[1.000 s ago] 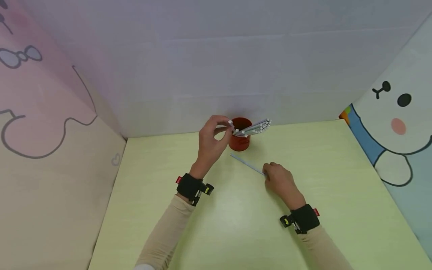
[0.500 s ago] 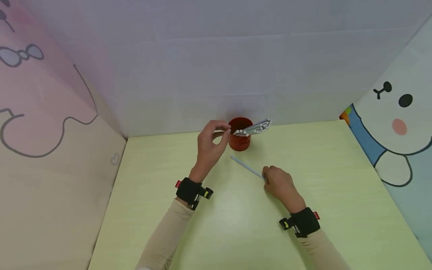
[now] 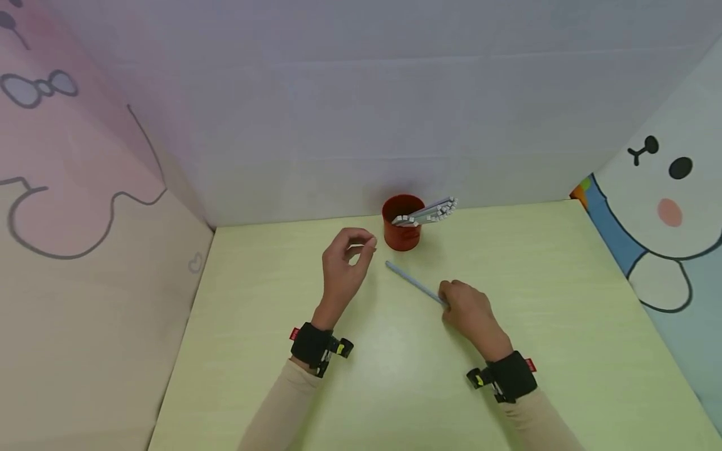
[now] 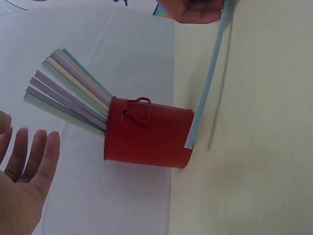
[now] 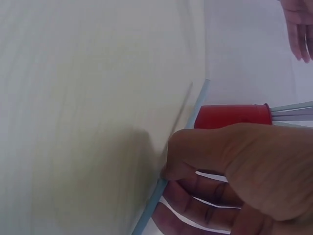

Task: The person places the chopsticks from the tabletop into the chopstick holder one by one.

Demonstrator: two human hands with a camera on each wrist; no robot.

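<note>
A red cup [image 3: 402, 233] stands near the back wall with several pastel paper sticks [image 3: 430, 212] fanning out to its right. My left hand [image 3: 361, 245] hovers just left of and in front of the cup, fingers relaxed and holding nothing; the left wrist view shows its bare palm [image 4: 24, 188] beside the cup [image 4: 146, 133]. My right hand [image 3: 447, 295] pinches the near end of a light blue stick [image 3: 412, 281] that lies on the table, its far end pointing at the cup. In the right wrist view, thumb and fingers [image 5: 176, 166] close on that stick [image 5: 197, 104].
The pale green table [image 3: 395, 388] is boxed in by a white back wall [image 3: 361, 125] and cartoon-printed side panels, pink on the left [image 3: 84, 188] and a white bear face on the right [image 3: 665, 207]. Both wrists wear black camera bands.
My left hand has let go of the stick top it pinched at the cup and drawn back toward me. The right hand stays on the blue stick, almost unmoved.
</note>
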